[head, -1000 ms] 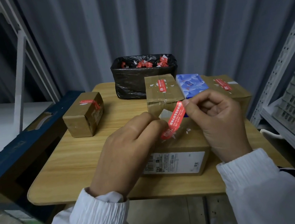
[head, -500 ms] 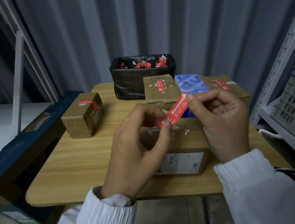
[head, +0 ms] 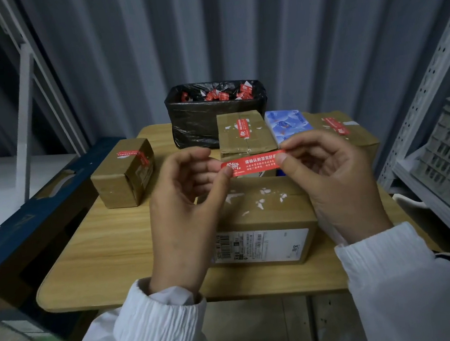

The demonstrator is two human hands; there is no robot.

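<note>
- Red seal sticker hangs level between your hands, above the cardboard box; your left hand pinches one end, your right hand the other
- Step, I judge: disposal; next, carry it to the black-lined bin behind
- It looks flat, glossy, with white print

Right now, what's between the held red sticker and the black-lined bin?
Head view: one taped cardboard box, bearing its own red seal, stands between the red sticker and the black-lined bin; a blue packet lies beside it.
</note>
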